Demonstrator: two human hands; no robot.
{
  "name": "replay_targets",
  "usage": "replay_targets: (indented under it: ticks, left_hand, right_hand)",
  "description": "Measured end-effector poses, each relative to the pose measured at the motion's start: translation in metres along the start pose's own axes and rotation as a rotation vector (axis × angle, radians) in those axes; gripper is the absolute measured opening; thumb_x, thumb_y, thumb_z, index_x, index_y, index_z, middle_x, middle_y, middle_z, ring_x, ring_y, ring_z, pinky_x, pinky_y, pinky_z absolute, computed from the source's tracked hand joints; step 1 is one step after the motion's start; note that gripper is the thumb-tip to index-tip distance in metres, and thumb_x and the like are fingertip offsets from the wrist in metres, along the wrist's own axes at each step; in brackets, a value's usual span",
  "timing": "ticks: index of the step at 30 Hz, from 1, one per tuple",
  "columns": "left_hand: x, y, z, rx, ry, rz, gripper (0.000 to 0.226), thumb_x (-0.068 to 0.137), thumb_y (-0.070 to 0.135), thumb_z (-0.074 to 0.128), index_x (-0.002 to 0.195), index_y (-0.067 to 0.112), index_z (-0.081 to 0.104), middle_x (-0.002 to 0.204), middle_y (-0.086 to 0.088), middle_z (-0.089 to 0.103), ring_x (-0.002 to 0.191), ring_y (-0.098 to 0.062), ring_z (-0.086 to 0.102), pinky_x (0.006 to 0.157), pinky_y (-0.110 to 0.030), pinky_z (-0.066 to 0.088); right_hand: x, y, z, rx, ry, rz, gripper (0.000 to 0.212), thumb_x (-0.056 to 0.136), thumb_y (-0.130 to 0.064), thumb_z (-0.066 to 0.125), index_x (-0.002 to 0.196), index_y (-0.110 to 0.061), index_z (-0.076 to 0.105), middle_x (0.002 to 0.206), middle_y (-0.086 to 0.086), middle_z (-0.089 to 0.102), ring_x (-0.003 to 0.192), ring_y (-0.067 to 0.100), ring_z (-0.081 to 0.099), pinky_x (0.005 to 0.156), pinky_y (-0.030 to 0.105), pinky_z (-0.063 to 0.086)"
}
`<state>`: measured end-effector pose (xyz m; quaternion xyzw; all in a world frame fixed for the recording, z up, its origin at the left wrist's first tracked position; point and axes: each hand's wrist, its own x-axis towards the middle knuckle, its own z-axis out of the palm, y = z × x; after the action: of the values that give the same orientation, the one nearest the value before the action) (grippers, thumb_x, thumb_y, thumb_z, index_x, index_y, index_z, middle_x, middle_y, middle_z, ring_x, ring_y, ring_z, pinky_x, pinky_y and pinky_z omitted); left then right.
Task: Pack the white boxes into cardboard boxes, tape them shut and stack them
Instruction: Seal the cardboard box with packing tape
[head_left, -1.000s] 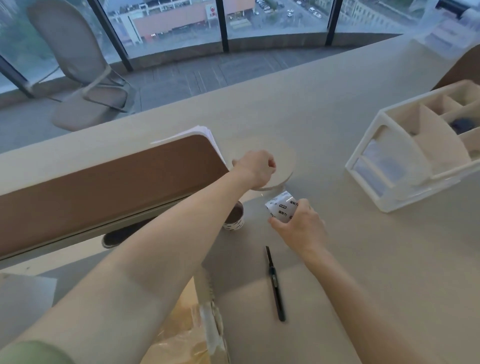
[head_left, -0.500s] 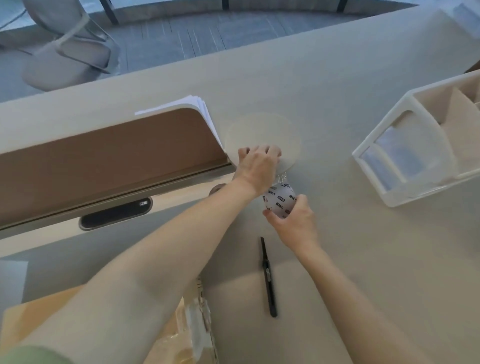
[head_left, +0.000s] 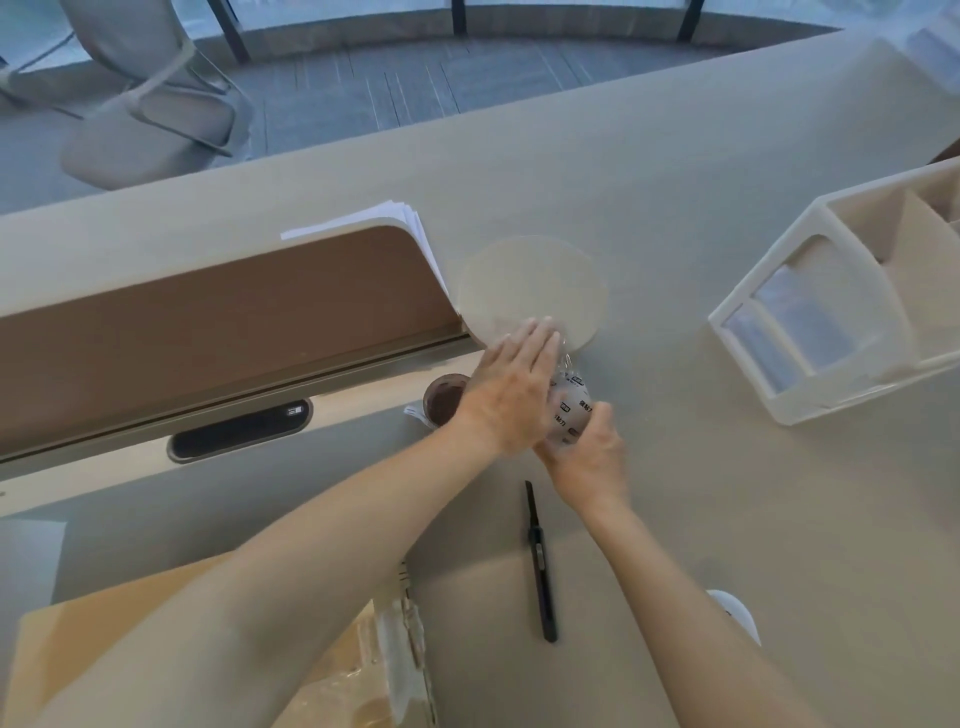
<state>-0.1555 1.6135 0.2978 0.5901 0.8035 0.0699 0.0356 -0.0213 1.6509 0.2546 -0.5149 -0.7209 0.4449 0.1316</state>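
My right hand (head_left: 589, 457) grips a roll of clear packing tape (head_left: 571, 410) with black print, held above the desk near its middle. My left hand (head_left: 511, 395) lies over the roll with straight fingers, its fingertips on the edge of a round beige disc (head_left: 535, 283). A strip of clear tape shows between the roll and my left fingertips. A cardboard box (head_left: 332, 675) with taped, crinkled flaps sits at the bottom left, partly under my left forearm. No white boxes are in view.
A black utility knife (head_left: 540, 561) lies on the desk below my right hand. A brown tape roll (head_left: 444, 400) sits left of my hands. A white organiser (head_left: 841, 306) stands at the right. A brown divider (head_left: 218, 322) with papers (head_left: 374, 218) runs at the left. A chair (head_left: 145, 93) stands beyond the desk.
My left hand has opened from a curled fist to flat fingers over the tape roll. The camera has tilted down and nearer, bringing the cardboard box into view.
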Motion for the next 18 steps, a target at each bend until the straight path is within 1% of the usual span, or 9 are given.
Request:
replay_targets:
  ticks: [2, 4, 7, 9, 11, 13, 15, 16, 18]
  left_hand:
    - [-0.004, 0.003, 0.003, -0.016, -0.148, -0.032, 0.076, 0.1, 0.051, 0.033, 0.159, 0.01, 0.01, 0.168, -0.004, 0.002, 0.155, -0.02, -0.002, 0.124, -0.045, -0.002]
    - [-0.004, 0.007, -0.001, -0.032, -0.158, -0.081, 0.08, 0.099, 0.059, 0.031, 0.16, 0.015, 0.002, 0.168, 0.0, -0.006, 0.154, -0.016, -0.01, 0.122, -0.05, -0.011]
    - [0.001, 0.019, -0.003, -0.065, -0.18, -0.162, 0.089, 0.094, 0.071, 0.023, 0.16, 0.018, -0.003, 0.168, 0.003, -0.009, 0.154, -0.015, -0.012, 0.119, -0.055, -0.012]
    - [0.003, 0.027, -0.003, -0.038, -0.211, -0.217, 0.096, 0.089, 0.078, 0.017, 0.16, 0.017, -0.002, 0.168, 0.004, -0.01, 0.153, -0.016, -0.014, 0.118, -0.058, -0.01]
    - [0.006, 0.03, -0.005, -0.039, -0.232, -0.245, 0.098, 0.086, 0.081, 0.012, 0.16, 0.018, -0.002, 0.168, 0.004, -0.011, 0.153, -0.015, -0.014, 0.117, -0.059, -0.007]
    - [0.008, 0.029, -0.008, -0.048, -0.25, -0.248, 0.097, 0.087, 0.081, 0.011, 0.16, 0.018, -0.002, 0.168, 0.004, -0.011, 0.153, -0.015, -0.015, 0.117, -0.059, -0.006]
    - [0.009, 0.027, -0.01, -0.048, -0.266, -0.234, 0.096, 0.088, 0.08, 0.01, 0.16, 0.017, -0.004, 0.167, 0.004, -0.011, 0.153, -0.015, -0.015, 0.118, -0.058, -0.008]
    - [0.009, 0.026, -0.012, -0.044, -0.271, -0.223, 0.096, 0.089, 0.08, 0.01, 0.16, 0.018, -0.004, 0.167, 0.004, -0.012, 0.153, -0.015, -0.015, 0.119, -0.058, -0.009]
    - [0.009, 0.024, -0.014, -0.029, -0.27, -0.208, 0.096, 0.089, 0.081, 0.012, 0.16, 0.018, -0.004, 0.167, 0.004, -0.011, 0.153, -0.015, -0.014, 0.119, -0.058, -0.01]
  right_hand:
    - [0.0, 0.003, 0.002, 0.019, -0.003, -0.018, 0.059, 0.069, -0.063, 0.067, 0.098, -0.019, 0.04, 0.097, 0.005, 0.063, 0.084, 0.029, 0.063, 0.066, 0.044, 0.055]
    - [0.001, 0.005, 0.003, 0.005, -0.004, -0.026, 0.053, 0.072, -0.055, 0.071, 0.098, -0.021, 0.04, 0.098, 0.004, 0.063, 0.086, 0.027, 0.064, 0.067, 0.042, 0.054]
    - [0.008, 0.011, 0.005, -0.056, 0.002, -0.056, 0.037, 0.079, -0.042, 0.071, 0.099, -0.027, 0.043, 0.098, -0.003, 0.058, 0.09, 0.021, 0.061, 0.066, 0.032, 0.047]
    - [0.014, 0.011, 0.008, -0.11, -0.011, -0.113, 0.04, 0.08, -0.051, 0.064, 0.114, -0.037, 0.049, 0.107, -0.013, 0.056, 0.096, 0.011, 0.06, 0.072, 0.028, 0.049]
    - [0.021, 0.01, 0.012, -0.116, -0.027, -0.147, 0.046, 0.082, -0.053, 0.058, 0.126, -0.049, 0.046, 0.113, -0.02, 0.057, 0.097, 0.003, 0.06, 0.075, 0.026, 0.054]
    - [0.023, 0.006, 0.011, -0.099, -0.068, -0.117, 0.038, 0.083, -0.051, 0.059, 0.119, -0.05, 0.049, 0.103, -0.022, 0.059, 0.086, 0.003, 0.06, 0.063, 0.024, 0.05]
    - [0.023, 0.007, 0.008, -0.073, -0.145, -0.058, 0.03, 0.076, -0.048, 0.063, 0.105, -0.045, 0.055, 0.088, -0.017, 0.062, 0.075, 0.008, 0.061, 0.053, 0.023, 0.042]
    - [0.022, 0.009, 0.007, -0.055, -0.167, -0.052, 0.028, 0.073, -0.045, 0.065, 0.1, -0.043, 0.058, 0.084, -0.015, 0.066, 0.073, 0.009, 0.063, 0.054, 0.023, 0.043]
    - [0.026, 0.011, 0.006, -0.034, -0.172, -0.058, 0.029, 0.072, -0.039, 0.07, 0.098, -0.046, 0.06, 0.085, -0.023, 0.066, 0.074, -0.002, 0.063, 0.055, 0.014, 0.043]
